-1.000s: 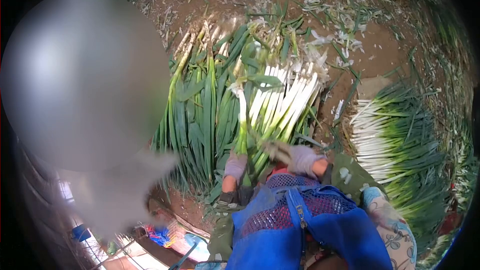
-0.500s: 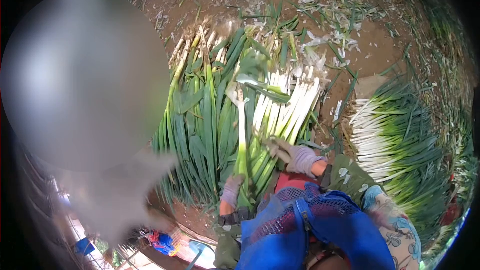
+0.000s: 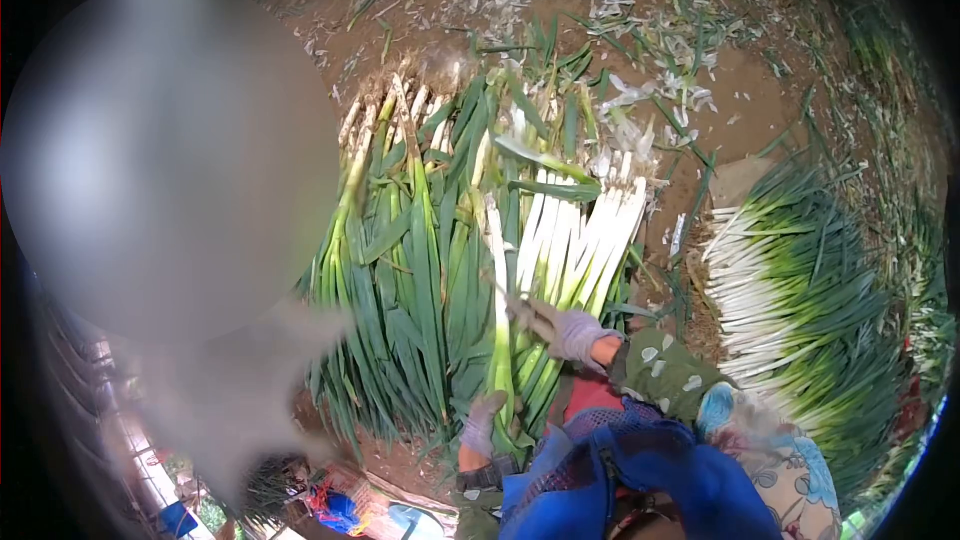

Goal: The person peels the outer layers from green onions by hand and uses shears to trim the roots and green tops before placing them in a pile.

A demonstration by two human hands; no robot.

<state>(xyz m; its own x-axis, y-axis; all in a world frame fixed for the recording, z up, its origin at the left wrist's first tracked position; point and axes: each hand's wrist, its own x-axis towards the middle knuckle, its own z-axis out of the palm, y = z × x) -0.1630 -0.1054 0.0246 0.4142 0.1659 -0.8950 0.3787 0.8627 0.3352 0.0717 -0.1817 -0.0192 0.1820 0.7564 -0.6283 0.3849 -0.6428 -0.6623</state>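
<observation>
My left hand, in a grey glove, is closed round the green part of a single leek, whose white end points up and away from me. To its right is my gloved right hand, its fingertips blurred and reaching toward that leek's stalk; whether they hold anything is unclear. Beyond my right hand lies a row of peeled white leeks. Left of my hands spreads a pile of unpeeled leeks with roots and dirt on their ends. A loose leaf strip rests across the stalks.
A large stack of cleaned leeks lies on the right. Leaf scraps litter the brown soil. A blurred area covers the left side. Blue and red items lie at the bottom left.
The leek in my left hand has shifted slightly right and down in view. My right hand has moved left, closer to its stalk. A dark object now shows at the top edge.
</observation>
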